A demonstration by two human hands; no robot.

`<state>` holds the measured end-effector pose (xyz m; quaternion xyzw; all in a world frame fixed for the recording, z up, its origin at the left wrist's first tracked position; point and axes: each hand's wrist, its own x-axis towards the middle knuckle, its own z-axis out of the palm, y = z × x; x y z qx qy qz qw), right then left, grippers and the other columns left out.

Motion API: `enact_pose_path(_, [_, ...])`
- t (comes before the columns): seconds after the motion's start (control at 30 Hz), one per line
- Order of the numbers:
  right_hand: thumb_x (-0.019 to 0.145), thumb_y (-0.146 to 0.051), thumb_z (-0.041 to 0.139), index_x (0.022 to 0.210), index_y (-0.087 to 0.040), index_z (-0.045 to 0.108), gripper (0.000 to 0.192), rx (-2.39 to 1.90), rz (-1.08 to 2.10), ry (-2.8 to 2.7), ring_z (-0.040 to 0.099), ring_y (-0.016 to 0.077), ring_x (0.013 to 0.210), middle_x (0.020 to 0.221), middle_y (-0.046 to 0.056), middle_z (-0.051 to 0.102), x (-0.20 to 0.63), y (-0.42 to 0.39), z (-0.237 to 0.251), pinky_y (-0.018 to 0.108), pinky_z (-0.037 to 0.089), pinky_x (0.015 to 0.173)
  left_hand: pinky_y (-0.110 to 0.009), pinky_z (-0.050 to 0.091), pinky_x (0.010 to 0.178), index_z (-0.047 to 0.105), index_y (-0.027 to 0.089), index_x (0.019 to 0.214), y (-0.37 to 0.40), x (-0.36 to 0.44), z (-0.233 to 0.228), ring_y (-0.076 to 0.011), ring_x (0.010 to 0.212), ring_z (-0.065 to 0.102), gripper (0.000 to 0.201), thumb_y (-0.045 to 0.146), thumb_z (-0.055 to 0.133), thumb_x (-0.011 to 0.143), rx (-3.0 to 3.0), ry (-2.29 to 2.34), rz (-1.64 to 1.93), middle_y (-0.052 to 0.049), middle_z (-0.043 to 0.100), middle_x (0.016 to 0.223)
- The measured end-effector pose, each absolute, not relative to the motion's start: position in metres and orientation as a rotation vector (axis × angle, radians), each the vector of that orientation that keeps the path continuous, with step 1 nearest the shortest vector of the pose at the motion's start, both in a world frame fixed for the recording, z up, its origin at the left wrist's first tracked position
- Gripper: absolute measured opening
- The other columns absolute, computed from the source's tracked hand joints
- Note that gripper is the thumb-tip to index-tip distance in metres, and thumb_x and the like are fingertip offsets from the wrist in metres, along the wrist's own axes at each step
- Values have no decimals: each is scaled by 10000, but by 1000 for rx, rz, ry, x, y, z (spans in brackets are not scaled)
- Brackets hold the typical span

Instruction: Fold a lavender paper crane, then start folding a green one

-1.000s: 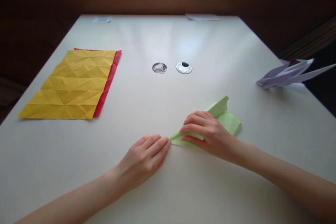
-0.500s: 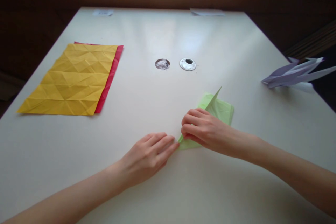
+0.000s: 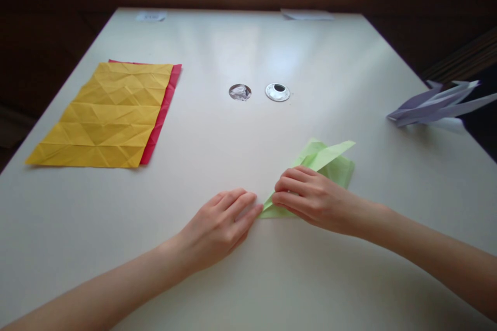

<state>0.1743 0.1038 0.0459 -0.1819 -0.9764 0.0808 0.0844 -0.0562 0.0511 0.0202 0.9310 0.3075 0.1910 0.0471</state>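
A light green sheet of folding paper [image 3: 337,171], partly folded, lies on the white table in front of me. Its long narrow flap [image 3: 330,154] slants up to the right. My right hand [image 3: 310,197] lies across the paper with curled fingers, pinching the folded edge near the middle and hiding part of it. The fingers of my left hand [image 3: 225,221] are bent close together, and a fingertip holds the paper's pointed left corner. My left thumb is hidden.
Creased yellow paper [image 3: 104,114] lies over red paper [image 3: 157,129] at the left. A folded purple paper figure [image 3: 430,106] stands at the right edge. Beyond my hands are a table hole [image 3: 239,92] and a metal ring [image 3: 277,92]. White slips [image 3: 306,14] lie at the far edge.
The green flap has tipped over to the right and now lies lower, showing its broad face. My right hand has shifted slightly right; my left stays at the corner.
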Motion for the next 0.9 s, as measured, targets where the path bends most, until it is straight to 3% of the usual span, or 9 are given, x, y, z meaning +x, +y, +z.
enact_pose_path(0.37, [833, -78, 478, 960, -152, 556, 167, -474, 266, -2720, 534, 158, 838, 875, 62, 627, 188, 93, 34, 302, 467, 714, -324, 480, 820, 538, 112, 1120, 52, -55, 22, -205, 1003, 521, 310, 89, 465, 819, 2853, 923, 580, -97, 586, 1065])
enact_pose_path(0.6, [855, -171, 490, 856, -150, 578, 91, -612, 410, -2718, 494, 143, 734, 778, 56, 600, 177, 96, 36, 293, 436, 670, -300, 478, 805, 548, 122, 1080, 51, -57, 20, -186, 978, 535, 253, 111, 462, 842, 2875, 886, 623, -89, 596, 1018])
enact_pose_path(0.9, [869, -161, 451, 757, -158, 573, 166, -659, 632, -2774, 458, 125, 703, 734, 30, 570, 158, 101, 41, 257, 361, 666, -301, 494, 757, 556, 104, 1042, 51, -56, 19, -184, 917, 555, 228, 99, 507, 820, 2851, 885, 714, -79, 613, 960])
